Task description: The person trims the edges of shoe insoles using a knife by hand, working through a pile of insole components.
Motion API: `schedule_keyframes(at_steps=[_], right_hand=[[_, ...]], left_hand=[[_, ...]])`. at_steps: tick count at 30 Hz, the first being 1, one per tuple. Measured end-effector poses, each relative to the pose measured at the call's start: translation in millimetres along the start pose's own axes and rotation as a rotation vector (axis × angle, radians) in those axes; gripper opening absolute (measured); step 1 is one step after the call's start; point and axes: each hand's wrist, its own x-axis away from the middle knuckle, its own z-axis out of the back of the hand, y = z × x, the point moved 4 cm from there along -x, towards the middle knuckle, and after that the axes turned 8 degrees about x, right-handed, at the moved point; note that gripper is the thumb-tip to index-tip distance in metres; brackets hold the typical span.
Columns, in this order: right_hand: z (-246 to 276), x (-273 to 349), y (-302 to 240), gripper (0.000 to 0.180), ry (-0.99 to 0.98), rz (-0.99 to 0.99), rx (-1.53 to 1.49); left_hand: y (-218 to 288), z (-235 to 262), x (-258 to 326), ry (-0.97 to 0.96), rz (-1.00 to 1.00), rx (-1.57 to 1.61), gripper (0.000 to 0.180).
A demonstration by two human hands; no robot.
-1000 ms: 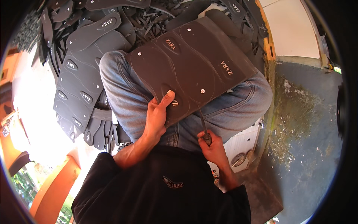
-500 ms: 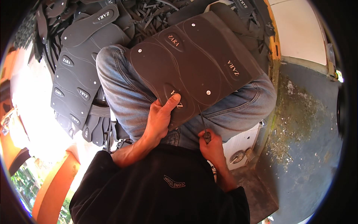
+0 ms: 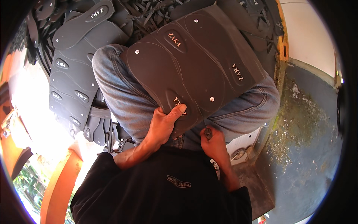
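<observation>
A large dark foam sheet (image 3: pixel 203 56) lies tilted across my knees, marked with curved sole outlines, raised oval pads and small round light dots. My left hand (image 3: pixel 160 126) grips its near left corner, thumb flat on top and fingers underneath. Closed around the dark handle of a thin-bladed knife (image 3: pixel 208 133) is my right hand (image 3: pixel 215 146), just below the sheet's near edge. The narrow blade points up and away, meeting that edge beside a curved outline. How deep its tip sits in the foam cannot be made out.
More printed foam sheets (image 3: pixel 71 78) are stacked to the left of my knee. Dark offcut strips (image 3: pixel 149 18) heap up at the far side. On the right, a low orange-edged ledge (image 3: pixel 282 33) borders a stained grey floor (image 3: pixel 309 123).
The view has shifted slightly. My right hand has tipped the knife a little, so its handle looks shorter. My left hand keeps its grip on the sheet's corner.
</observation>
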Motion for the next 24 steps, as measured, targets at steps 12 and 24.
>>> schedule_keyframes(at_steps=[12, 24], right_hand=[[-5, -29, -18, 0.012, -0.046, -0.03, 0.039], [-13, -45, -33, 0.03, 0.003, 0.139, -0.01]], left_hand=[[-2, 3, -1, -0.023, 0.016, 0.016, 0.016], [3, -1, 3, -0.021, 0.038, -0.031, 0.019]])
